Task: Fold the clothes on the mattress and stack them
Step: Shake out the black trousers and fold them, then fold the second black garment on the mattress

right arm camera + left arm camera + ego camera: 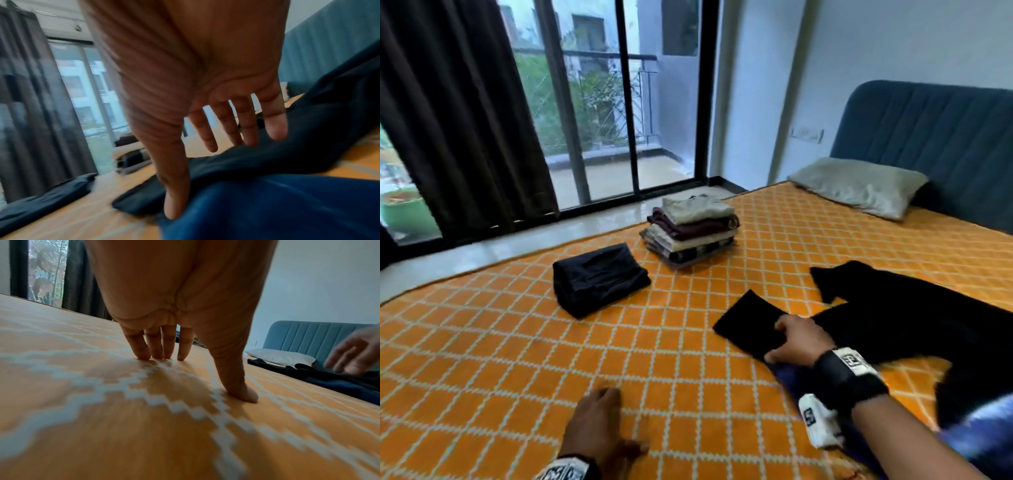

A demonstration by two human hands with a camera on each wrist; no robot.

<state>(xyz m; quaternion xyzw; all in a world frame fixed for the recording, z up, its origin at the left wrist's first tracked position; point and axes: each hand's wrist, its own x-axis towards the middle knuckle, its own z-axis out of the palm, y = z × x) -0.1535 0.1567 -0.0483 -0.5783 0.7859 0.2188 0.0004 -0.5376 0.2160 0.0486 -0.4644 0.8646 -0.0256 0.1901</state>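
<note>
head view: right hand [803, 341] maybe touching black shirt [887, 325]

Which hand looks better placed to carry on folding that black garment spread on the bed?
The right hand, probably. It already lies with spread fingers on the black garment at its sleeve, while the left hand is propped on bare orange bedcover, apart from the cloth.

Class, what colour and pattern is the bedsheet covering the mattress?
Orange bedsheet with a white diamond lattice, clearest in the head view.
</note>
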